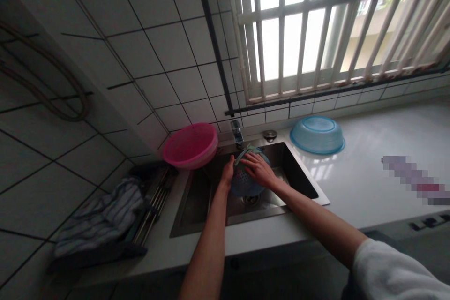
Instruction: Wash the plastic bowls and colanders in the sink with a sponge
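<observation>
A blue colander (242,185) with small holes is tilted up on its side in the sink (305,180). My left hand (228,172) is closed on its left edge, thumb up near the rim. A pale green cloth (249,148) lies bunched along the colander's upper part. Over that cloth my right hand (259,168) presses with its fingers held long and close together, pinning it against the colander. Part of the cloth and the colander's right side are hidden behind this hand. Behind both hands stands the faucet (236,132).
A pink basin (191,147) leans at the sink's back left corner. An upturned blue basin (317,136) and a drain strainer (270,135) are on the counter (365,136) behind and right. At left, a striped cloth (105,218) lies beside a metal rack (156,206). A barred window rises behind.
</observation>
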A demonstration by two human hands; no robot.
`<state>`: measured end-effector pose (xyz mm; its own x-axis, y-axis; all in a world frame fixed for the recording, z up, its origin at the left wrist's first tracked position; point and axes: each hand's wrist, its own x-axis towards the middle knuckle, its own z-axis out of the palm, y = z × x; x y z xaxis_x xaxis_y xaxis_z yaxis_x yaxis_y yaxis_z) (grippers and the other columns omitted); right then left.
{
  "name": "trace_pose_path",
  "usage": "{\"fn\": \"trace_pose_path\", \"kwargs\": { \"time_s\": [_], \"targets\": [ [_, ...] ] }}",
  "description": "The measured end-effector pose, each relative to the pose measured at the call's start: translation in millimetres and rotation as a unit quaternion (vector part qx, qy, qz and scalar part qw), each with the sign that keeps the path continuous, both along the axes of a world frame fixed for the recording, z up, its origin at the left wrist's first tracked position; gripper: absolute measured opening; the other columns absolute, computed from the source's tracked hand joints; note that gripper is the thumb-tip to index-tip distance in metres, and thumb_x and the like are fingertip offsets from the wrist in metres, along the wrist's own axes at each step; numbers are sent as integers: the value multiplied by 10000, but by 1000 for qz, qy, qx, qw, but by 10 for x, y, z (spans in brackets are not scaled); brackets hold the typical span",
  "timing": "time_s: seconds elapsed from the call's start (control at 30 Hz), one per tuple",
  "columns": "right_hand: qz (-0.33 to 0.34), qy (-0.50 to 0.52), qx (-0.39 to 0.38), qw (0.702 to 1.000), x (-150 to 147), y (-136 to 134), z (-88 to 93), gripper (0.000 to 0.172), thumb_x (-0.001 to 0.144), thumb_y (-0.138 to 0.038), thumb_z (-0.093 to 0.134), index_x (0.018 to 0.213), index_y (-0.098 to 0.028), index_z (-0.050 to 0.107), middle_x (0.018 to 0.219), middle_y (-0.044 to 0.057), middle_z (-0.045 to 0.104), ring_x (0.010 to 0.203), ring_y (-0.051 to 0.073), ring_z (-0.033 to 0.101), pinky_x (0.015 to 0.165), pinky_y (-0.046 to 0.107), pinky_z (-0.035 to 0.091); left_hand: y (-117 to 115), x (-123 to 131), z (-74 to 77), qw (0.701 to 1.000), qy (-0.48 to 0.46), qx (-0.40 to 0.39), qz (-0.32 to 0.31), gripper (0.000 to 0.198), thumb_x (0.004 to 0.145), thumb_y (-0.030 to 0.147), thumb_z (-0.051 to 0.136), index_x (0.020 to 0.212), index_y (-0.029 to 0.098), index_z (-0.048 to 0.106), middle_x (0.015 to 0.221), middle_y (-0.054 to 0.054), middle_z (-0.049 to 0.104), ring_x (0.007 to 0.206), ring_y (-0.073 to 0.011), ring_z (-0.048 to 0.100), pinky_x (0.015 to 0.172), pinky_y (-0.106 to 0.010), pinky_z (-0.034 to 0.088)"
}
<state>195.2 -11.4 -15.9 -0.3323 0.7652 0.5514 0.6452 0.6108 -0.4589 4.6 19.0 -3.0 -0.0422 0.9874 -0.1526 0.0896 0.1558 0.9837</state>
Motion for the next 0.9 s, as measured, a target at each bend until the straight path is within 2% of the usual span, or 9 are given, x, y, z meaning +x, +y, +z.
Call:
{"fn": "trace_pose_path", "kwargs": {
  "time_s": [0.1,0.17,0.3,0.4,0.47,0.53,0.73,0.83,0.9],
  "targets": [
    [-82,108,-93,986,162,188,-136,452,1057,-354,485,1473,-245,625,1564,109,551,1460,273,503,1228,496,401,-17,7,-3,1000,11,-3,6,720,802,861,584,891,163,735,696,-38,687,608,-170,616,560,-266,458],
    [-94,133,-111,980,191,225,-179,459,1059,-341,462,1483,-255,616,1549,101,567,1441,264,526,1213,493,425,-28,14,1,1000,16,3,10,707,811,842,599,915,157,738,724,-43,701,619,-169,619,562,-265,458],
    [3,15,-32,999,47,42,-85,450,1052,-257,481,1478,-305,619,1608,71,505,1532,304,396,1253,592,322,-26,35,34,998,52,35,19,658,879,775,583,1004,154,764,936,-116,783,865,-246,718,721,-319,537],
    [105,-97,25,989,-109,-146,40,448,1004,-184,571,1404,-358,675,1598,21,521,1560,308,343,1274,603,259,-19,34,52,995,79,54,26,635,910,743,568,1039,159,780,1126,-153,786,1123,-289,703,916,-356,535],
    [126,-117,38,984,-141,-190,89,465,989,-170,597,1401,-372,673,1582,9,540,1554,286,355,1280,572,262,-17,24,40,996,79,41,24,660,919,755,537,1032,153,783,1138,-154,785,1142,-294,697,951,-367,528],
    [99,-94,30,990,-89,-152,97,457,1006,-205,585,1435,-349,648,1581,30,540,1541,276,379,1281,554,273,-12,14,6,997,65,42,11,657,922,746,535,1024,146,780,1113,-142,787,1092,-283,706,939,-365,532],
    [-70,49,-64,994,243,119,-33,488,1076,-379,466,1526,-220,568,1612,135,489,1519,282,424,1256,502,350,10,34,-78,995,60,76,-27,471,943,585,573,1019,152,741,996,-92,772,849,-223,692,817,-340,543],
    [-77,47,-81,993,260,155,-90,498,1073,-381,468,1535,-217,558,1619,138,477,1518,287,425,1262,501,343,-15,46,-21,979,166,116,-17,339,988,429,525,920,173,737,989,-101,770,936,-233,702,901,-335,517],
    [-65,29,-72,995,199,132,-99,501,1067,-378,490,1542,-233,548,1626,134,468,1527,295,409,1263,514,338,-53,48,47,955,255,149,17,282,995,331,501,965,202,750,1058,-107,774,1035,-245,704,973,-337,488]
  ]
}}
